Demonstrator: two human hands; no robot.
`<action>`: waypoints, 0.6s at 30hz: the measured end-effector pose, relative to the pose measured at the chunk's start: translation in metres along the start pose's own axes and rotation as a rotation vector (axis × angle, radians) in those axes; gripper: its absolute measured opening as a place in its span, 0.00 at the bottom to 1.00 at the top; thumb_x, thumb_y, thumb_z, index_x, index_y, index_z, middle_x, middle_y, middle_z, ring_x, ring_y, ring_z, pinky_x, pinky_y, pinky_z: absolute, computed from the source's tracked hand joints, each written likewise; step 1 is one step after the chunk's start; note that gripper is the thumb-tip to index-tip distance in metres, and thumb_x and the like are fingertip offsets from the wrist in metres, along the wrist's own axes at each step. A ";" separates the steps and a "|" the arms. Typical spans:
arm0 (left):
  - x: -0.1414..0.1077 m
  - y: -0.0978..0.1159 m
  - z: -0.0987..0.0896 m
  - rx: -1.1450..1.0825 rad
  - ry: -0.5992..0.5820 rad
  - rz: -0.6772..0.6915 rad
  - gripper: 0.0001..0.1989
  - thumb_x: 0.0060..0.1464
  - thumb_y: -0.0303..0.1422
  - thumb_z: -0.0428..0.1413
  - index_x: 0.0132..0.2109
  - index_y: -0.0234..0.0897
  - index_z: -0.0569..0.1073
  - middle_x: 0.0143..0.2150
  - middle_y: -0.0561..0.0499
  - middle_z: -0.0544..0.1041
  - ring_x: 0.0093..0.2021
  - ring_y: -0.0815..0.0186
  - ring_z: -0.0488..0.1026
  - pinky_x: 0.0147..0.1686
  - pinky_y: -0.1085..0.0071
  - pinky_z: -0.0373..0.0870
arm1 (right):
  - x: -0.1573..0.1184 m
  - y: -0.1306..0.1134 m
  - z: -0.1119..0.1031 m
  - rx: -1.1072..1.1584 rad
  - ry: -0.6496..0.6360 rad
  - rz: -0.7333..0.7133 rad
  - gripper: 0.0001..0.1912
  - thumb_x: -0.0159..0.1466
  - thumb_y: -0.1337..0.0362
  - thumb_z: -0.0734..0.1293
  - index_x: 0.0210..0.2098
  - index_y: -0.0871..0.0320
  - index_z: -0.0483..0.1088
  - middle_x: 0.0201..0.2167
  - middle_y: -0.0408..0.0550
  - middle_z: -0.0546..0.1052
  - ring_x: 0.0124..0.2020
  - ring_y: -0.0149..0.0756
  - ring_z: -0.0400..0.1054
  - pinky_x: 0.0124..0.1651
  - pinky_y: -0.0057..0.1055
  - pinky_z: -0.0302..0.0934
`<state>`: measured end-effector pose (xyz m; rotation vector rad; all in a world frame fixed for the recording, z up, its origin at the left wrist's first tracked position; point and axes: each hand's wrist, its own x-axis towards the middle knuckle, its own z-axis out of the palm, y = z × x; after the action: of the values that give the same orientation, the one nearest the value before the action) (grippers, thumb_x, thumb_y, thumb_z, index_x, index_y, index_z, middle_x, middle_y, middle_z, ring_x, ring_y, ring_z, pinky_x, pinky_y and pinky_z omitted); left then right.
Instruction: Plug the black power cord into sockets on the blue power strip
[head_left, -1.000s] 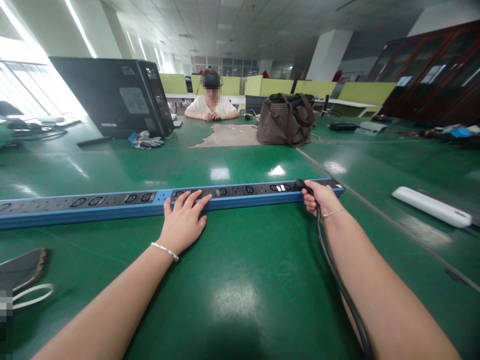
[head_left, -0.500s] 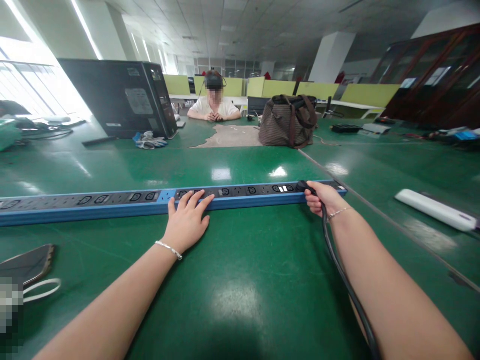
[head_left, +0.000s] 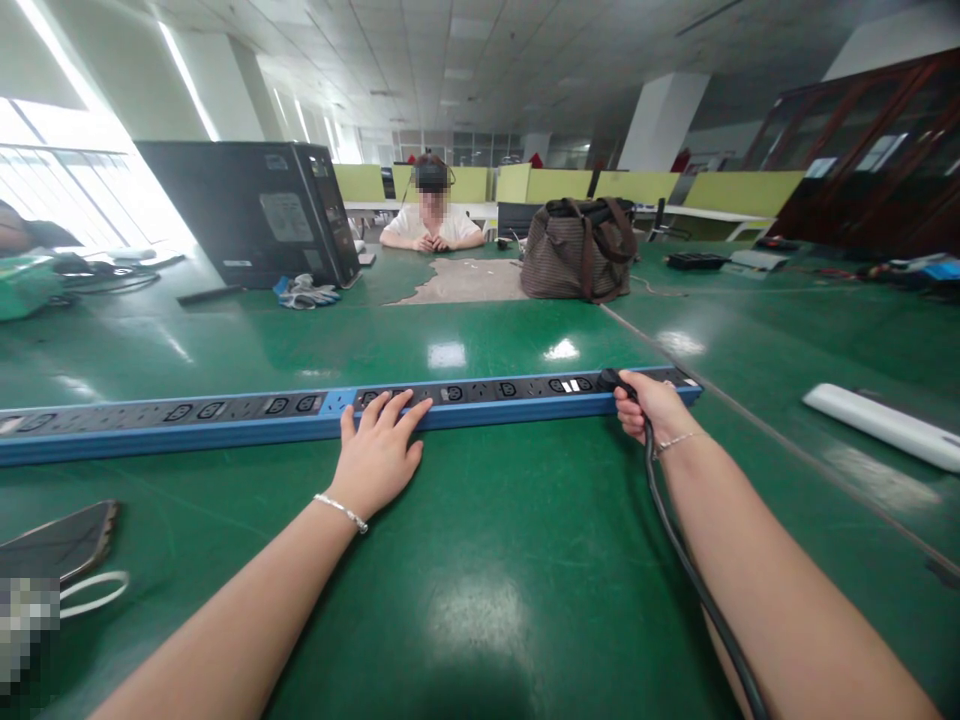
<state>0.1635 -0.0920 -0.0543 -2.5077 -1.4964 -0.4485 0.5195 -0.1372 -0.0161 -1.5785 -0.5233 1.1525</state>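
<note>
Blue power strip [head_left: 517, 408] runs left-to-right across mid-frame. I log the right hand [head_left: 651, 404] closed on a black plug [head_left: 611, 379] near the strip's right end; left hand [head_left: 379, 455], left of centre, rests splayed on the strip, gripping nothing.

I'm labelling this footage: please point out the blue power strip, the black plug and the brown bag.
Blue power strip [head_left: 334, 402]: head view, its blue socket section.
Black plug [head_left: 608, 379]: head view, on its body.
Brown bag [head_left: 553, 260]: head view, its front panel.
</note>
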 end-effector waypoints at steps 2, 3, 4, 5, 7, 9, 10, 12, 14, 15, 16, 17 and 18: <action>0.000 0.000 0.000 0.000 0.001 0.000 0.26 0.55 0.36 0.47 0.61 0.52 0.59 0.65 0.52 0.60 0.64 0.54 0.54 0.59 0.42 0.45 | 0.000 0.000 -0.001 0.006 -0.032 0.021 0.18 0.66 0.57 0.52 0.21 0.55 0.54 0.06 0.34 0.50 0.07 0.23 0.42 0.10 0.20 0.36; 0.000 0.000 0.001 0.000 0.001 0.002 0.26 0.55 0.36 0.47 0.61 0.52 0.59 0.65 0.52 0.60 0.64 0.54 0.54 0.59 0.41 0.45 | 0.000 -0.001 -0.002 0.007 -0.047 0.031 0.18 0.66 0.57 0.52 0.21 0.55 0.54 0.06 0.34 0.50 0.07 0.23 0.42 0.10 0.20 0.36; 0.001 0.000 0.001 -0.001 0.002 0.002 0.26 0.55 0.36 0.47 0.61 0.52 0.59 0.65 0.52 0.60 0.63 0.53 0.54 0.59 0.41 0.45 | 0.000 -0.001 -0.002 0.008 -0.053 0.038 0.18 0.66 0.57 0.53 0.21 0.55 0.54 0.06 0.34 0.50 0.07 0.23 0.42 0.10 0.20 0.36; 0.001 0.000 0.001 -0.002 0.002 0.003 0.26 0.55 0.36 0.47 0.61 0.52 0.59 0.65 0.52 0.60 0.63 0.53 0.54 0.59 0.41 0.45 | 0.000 -0.001 -0.003 0.007 -0.053 0.040 0.18 0.66 0.57 0.53 0.21 0.55 0.54 0.06 0.34 0.50 0.07 0.23 0.42 0.10 0.20 0.36; 0.001 0.000 0.001 -0.001 0.002 0.002 0.26 0.55 0.36 0.47 0.61 0.51 0.60 0.64 0.51 0.61 0.63 0.53 0.54 0.59 0.41 0.45 | 0.001 -0.001 -0.003 0.006 -0.036 0.028 0.18 0.66 0.57 0.53 0.21 0.55 0.54 0.06 0.34 0.51 0.07 0.23 0.43 0.10 0.20 0.36; 0.001 -0.001 0.000 0.000 0.003 0.002 0.25 0.56 0.36 0.46 0.61 0.51 0.60 0.64 0.51 0.61 0.63 0.54 0.54 0.59 0.41 0.45 | 0.001 0.001 -0.002 0.009 -0.021 -0.002 0.18 0.66 0.57 0.53 0.21 0.55 0.55 0.06 0.34 0.51 0.06 0.22 0.43 0.10 0.20 0.36; 0.001 -0.001 0.000 0.001 0.003 0.003 0.25 0.56 0.36 0.46 0.61 0.51 0.60 0.64 0.52 0.61 0.63 0.54 0.54 0.58 0.42 0.45 | 0.001 0.002 -0.001 0.015 -0.016 -0.022 0.18 0.66 0.57 0.53 0.21 0.55 0.55 0.06 0.34 0.51 0.06 0.22 0.43 0.10 0.20 0.37; 0.001 0.000 0.000 0.004 0.007 0.005 0.25 0.56 0.35 0.46 0.61 0.52 0.59 0.65 0.52 0.60 0.63 0.54 0.54 0.59 0.42 0.45 | 0.001 0.005 0.000 0.039 -0.014 -0.059 0.18 0.67 0.58 0.53 0.21 0.55 0.55 0.06 0.34 0.51 0.06 0.22 0.43 0.10 0.20 0.37; 0.001 0.000 0.000 0.009 0.008 0.005 0.26 0.56 0.35 0.46 0.62 0.52 0.59 0.65 0.52 0.60 0.63 0.54 0.54 0.59 0.42 0.45 | 0.001 0.008 0.001 0.075 -0.023 -0.084 0.18 0.67 0.58 0.52 0.22 0.55 0.55 0.06 0.34 0.51 0.06 0.23 0.43 0.10 0.20 0.37; 0.001 0.000 0.000 0.012 0.007 0.003 0.26 0.56 0.34 0.46 0.62 0.52 0.59 0.65 0.52 0.60 0.63 0.54 0.54 0.59 0.43 0.44 | 0.001 0.009 0.002 0.092 -0.028 -0.090 0.18 0.67 0.58 0.52 0.22 0.55 0.55 0.06 0.33 0.51 0.07 0.23 0.42 0.10 0.20 0.37; 0.001 0.000 0.000 0.013 0.005 0.001 0.26 0.55 0.34 0.46 0.62 0.52 0.59 0.65 0.52 0.60 0.63 0.54 0.54 0.59 0.43 0.44 | 0.001 0.009 0.002 0.105 -0.032 -0.095 0.18 0.67 0.59 0.52 0.22 0.55 0.55 0.06 0.33 0.51 0.07 0.22 0.42 0.10 0.20 0.37; 0.001 0.000 0.000 0.014 0.003 -0.001 0.26 0.55 0.34 0.46 0.62 0.52 0.59 0.65 0.52 0.60 0.63 0.54 0.54 0.59 0.43 0.44 | 0.002 0.010 0.001 0.112 -0.036 -0.099 0.17 0.67 0.59 0.53 0.22 0.55 0.55 0.06 0.33 0.51 0.07 0.22 0.42 0.10 0.20 0.37; 0.001 0.000 0.000 0.014 0.001 -0.003 0.26 0.55 0.34 0.46 0.62 0.52 0.59 0.65 0.52 0.60 0.63 0.54 0.54 0.59 0.43 0.44 | 0.002 0.010 0.001 0.113 -0.041 -0.101 0.17 0.66 0.59 0.53 0.22 0.55 0.55 0.06 0.33 0.51 0.07 0.22 0.42 0.10 0.20 0.37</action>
<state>0.1644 -0.0912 -0.0541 -2.4950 -1.4977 -0.4376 0.5173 -0.1385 -0.0260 -1.4180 -0.5495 1.1204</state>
